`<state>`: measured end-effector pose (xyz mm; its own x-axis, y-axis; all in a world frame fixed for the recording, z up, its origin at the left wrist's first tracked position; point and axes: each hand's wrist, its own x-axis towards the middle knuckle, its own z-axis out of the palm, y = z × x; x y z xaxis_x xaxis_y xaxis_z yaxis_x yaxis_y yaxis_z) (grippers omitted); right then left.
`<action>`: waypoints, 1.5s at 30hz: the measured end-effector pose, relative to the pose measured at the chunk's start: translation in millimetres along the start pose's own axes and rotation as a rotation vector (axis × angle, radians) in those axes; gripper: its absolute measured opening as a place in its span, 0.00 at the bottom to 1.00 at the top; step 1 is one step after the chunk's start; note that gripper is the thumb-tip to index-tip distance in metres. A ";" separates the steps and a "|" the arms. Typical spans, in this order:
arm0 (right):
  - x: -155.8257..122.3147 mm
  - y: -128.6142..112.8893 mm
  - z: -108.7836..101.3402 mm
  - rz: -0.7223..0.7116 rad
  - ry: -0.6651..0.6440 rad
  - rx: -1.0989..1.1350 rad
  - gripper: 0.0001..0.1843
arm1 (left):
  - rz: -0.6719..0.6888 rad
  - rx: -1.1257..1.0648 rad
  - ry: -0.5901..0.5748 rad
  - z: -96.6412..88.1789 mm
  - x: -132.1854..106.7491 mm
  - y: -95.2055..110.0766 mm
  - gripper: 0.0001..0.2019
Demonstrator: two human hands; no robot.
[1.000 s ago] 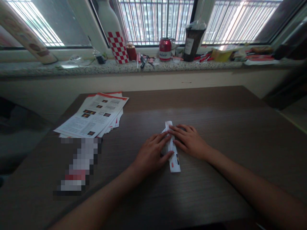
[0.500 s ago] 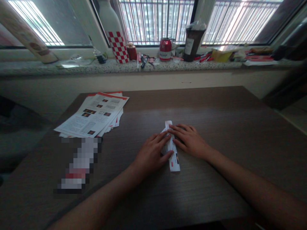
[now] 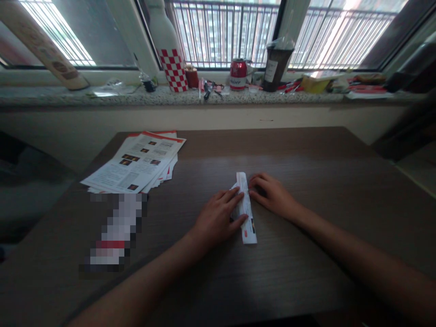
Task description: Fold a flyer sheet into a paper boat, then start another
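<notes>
A narrow folded strip of printed paper lies lengthwise on the dark wooden table, with a second, paler layer of paper showing at its left side. Across the strip rests my left hand, fingers stretched out and apart, pressing the paper from above. My right hand is just beside the strip's right edge. Its fingers are loosely bent, with a gap between thumb and forefinger, and I see nothing in them. Whether its fingertips touch the paper's edge I cannot tell.
Printed sheets lie stacked at the table's far left. Nearer me is a pixelated white and red thing. On the windowsill stand a checkered bottle, a red can, a dark drink cup and small clutter.
My right hand has lifted off the strip and drawn slightly right, its fingers now more bent. My left hand stays on the paper. The view has shifted slightly.
</notes>
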<state>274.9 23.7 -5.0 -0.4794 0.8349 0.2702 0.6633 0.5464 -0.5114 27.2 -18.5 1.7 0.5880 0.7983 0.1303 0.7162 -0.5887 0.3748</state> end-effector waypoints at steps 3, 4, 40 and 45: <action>6.6 1.6 1.5 0.024 0.028 0.012 0.03 | -0.008 0.007 -0.009 -0.2 -0.3 0.4 0.31; 8.1 2.1 2.3 0.026 0.034 0.017 0.02 | -0.008 0.007 -0.009 0.0 -0.4 0.5 0.31; 67.6 44.6 11.1 0.102 0.137 -0.011 0.04 | -0.008 0.025 -0.011 1.2 -2.2 -1.6 0.30; 57.3 36.2 6.4 0.084 0.134 0.045 0.03 | -0.032 0.049 -0.004 -2.6 -0.5 -7.3 0.30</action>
<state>267.7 90.9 -13.3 -0.3403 0.8807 0.3294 0.6700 0.4729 -0.5723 20.7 -14.3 1.3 0.5660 0.8162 0.1156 0.7519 -0.5687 0.3337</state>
